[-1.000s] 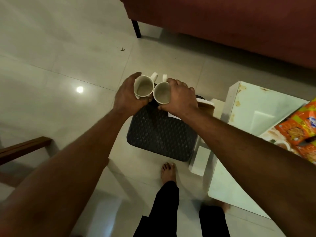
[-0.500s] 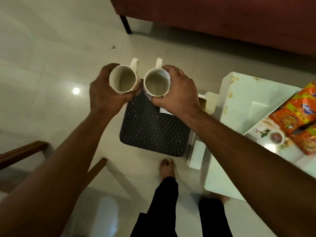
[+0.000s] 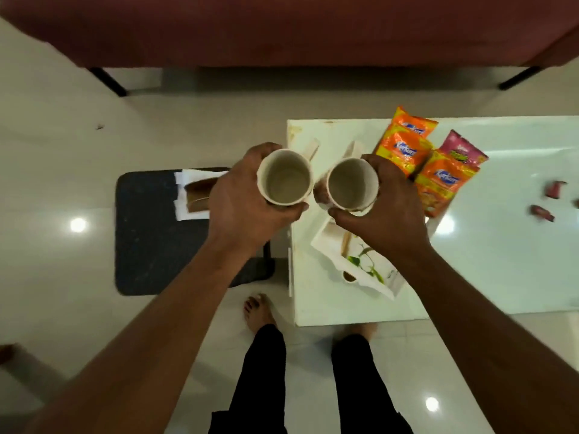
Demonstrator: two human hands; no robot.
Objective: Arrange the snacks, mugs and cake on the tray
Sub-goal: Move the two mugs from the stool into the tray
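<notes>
My left hand [image 3: 241, 211] grips a white mug [image 3: 285, 177], held upright and empty, over the left edge of the white table [image 3: 501, 261]. A second white mug [image 3: 351, 183] sits in my right hand [image 3: 388, 217], side by side with the first, both handles pointing away from me. Under my right hand lies a white tray [image 3: 360, 264] with a leaf print. Orange snack packets [image 3: 445, 180] and a pink packet [image 3: 463, 151] rest on the table just right of the mugs. A brown cake slice on white paper [image 3: 195, 195] lies on the black stool.
A black woven stool [image 3: 150, 239] stands left of the table. A dark red sofa [image 3: 282, 26] runs along the far side. Small pink wrapped sweets [image 3: 542, 213] lie on the right of the table. My bare feet stand on the tiled floor at the table's near edge.
Both hands have carried the mugs to the right, from above the black stool to over the table's left edge. The view has swung right, so the tray and packets now show fully.
</notes>
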